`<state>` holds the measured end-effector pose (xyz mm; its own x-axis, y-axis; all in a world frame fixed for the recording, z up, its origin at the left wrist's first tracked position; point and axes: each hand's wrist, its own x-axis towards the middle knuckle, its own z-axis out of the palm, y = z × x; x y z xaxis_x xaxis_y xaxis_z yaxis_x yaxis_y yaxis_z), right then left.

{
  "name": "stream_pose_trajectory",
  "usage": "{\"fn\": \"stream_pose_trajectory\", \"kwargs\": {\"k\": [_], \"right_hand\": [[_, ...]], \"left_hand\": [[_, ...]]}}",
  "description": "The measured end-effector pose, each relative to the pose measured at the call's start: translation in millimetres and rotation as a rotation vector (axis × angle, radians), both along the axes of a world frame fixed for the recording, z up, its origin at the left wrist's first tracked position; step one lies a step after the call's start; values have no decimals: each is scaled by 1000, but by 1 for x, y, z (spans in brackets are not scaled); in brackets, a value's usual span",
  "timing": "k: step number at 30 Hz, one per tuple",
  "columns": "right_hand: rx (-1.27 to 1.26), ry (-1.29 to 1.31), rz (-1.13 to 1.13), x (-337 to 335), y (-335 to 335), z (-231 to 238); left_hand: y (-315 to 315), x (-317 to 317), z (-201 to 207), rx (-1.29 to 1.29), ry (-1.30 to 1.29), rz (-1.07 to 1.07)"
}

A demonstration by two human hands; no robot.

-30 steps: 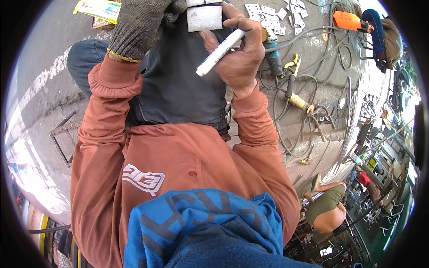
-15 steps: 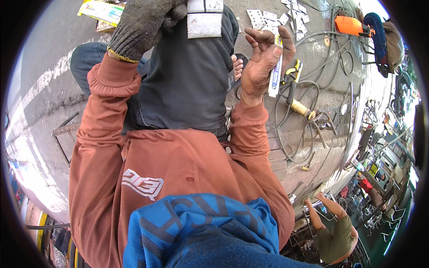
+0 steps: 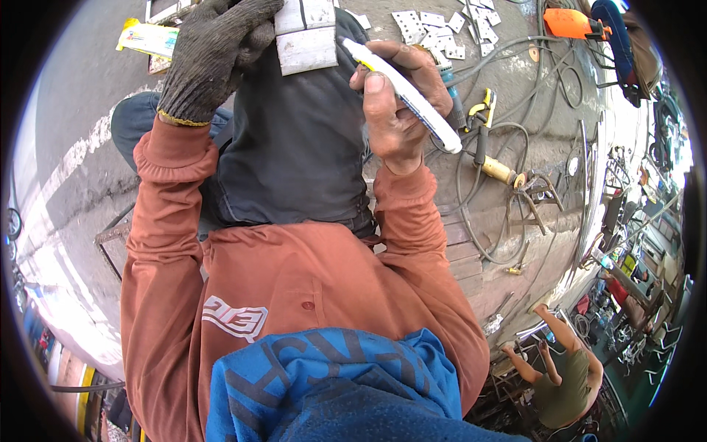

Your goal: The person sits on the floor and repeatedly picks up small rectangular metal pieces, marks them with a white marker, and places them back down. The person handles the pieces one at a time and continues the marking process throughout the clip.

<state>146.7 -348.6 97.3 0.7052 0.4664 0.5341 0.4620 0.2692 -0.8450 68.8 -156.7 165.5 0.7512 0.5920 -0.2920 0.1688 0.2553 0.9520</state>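
My left hand point(image 3: 213, 59), in a dark knitted glove with a yellow hem, grips the left side of a pale flat plate point(image 3: 308, 51). Dark lines cross the plate, and its top runs out of view. It lies over my dark-trousered leg point(image 3: 302, 147). Bare and closed, my right hand point(image 3: 398, 121) holds a white marker pen point(image 3: 412, 99) between thumb and fingers. The marker slants, its narrow upper-left end close to the plate's right edge, with a small gap visible between them.
Several pale plates with holes point(image 3: 434, 29) lie on the ground ahead. To the right are looped cables point(image 3: 508, 132), a yellow-handled clamp point(image 3: 482, 107), a yellow tool point(image 3: 501, 171) and an orange object point(image 3: 571, 23). A person point(image 3: 563, 383) is at the lower right; a yellow-white packet point(image 3: 147, 38) lies upper left.
My right hand has moved left toward the plate, and the marker has turned from nearly upright to a slant. My left hand and the plate have shifted a little left and nearer.
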Motion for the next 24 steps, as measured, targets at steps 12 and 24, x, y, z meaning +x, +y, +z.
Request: {"fn": "stream_pose_trajectory", "kwargs": {"k": [12, 24], "right_hand": [[-107, -214, -42, 6, 22, 14], [-123, -283, -64, 10, 25, 10]], "left_hand": [[1, -1, -5, -15, -28, 17], [4, -2, -6, -7, -15, 5]]}}
